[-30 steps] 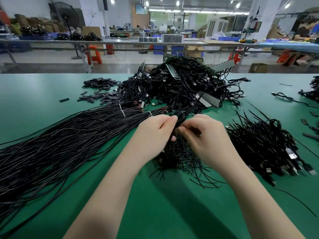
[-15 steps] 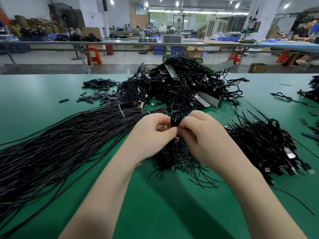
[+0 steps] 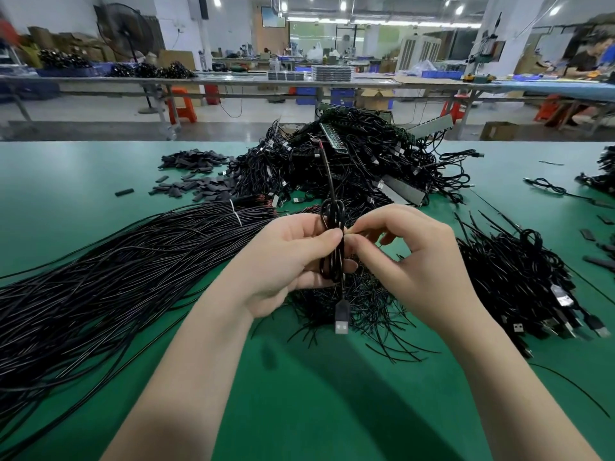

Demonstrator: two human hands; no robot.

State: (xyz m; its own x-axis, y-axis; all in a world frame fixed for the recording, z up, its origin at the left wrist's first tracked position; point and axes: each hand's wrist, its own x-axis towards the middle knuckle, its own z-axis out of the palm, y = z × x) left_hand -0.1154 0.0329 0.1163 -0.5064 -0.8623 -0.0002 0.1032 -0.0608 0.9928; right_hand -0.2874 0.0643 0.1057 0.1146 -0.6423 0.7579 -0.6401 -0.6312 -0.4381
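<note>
Centre of the frame, and the left hand (image 3: pixel 293 257) has the narrow coil of thin black USB cable (image 3: pixel 332 242) upright in its grasp, thumb across the front and fingers curled behind. The right hand (image 3: pixel 409 261) comes in from the right side, thumb and forefinger pinched tight against the coil's waist, the other fingers fanned loose. Whether a tie sits under that pinch, I cannot tell. The coil is up off the table. Its silver-tipped USB plug (image 3: pixel 342 316) dangles straight down below the left palm, and its stiff free end (image 3: pixel 327 174) pokes up toward the top.

Directly under the hands lies a scatter of short thin black wire ties (image 3: pixel 366 304) on the green table mat (image 3: pixel 299 394). Sweeping across the left is a long bundle of straight black cables (image 3: pixel 116 277). At right there's a heap of coiled black cables with plugs (image 3: pixel 515 277), and at upper centre a big tangle of black leads and circuit strips (image 3: pixel 359 161).
</note>
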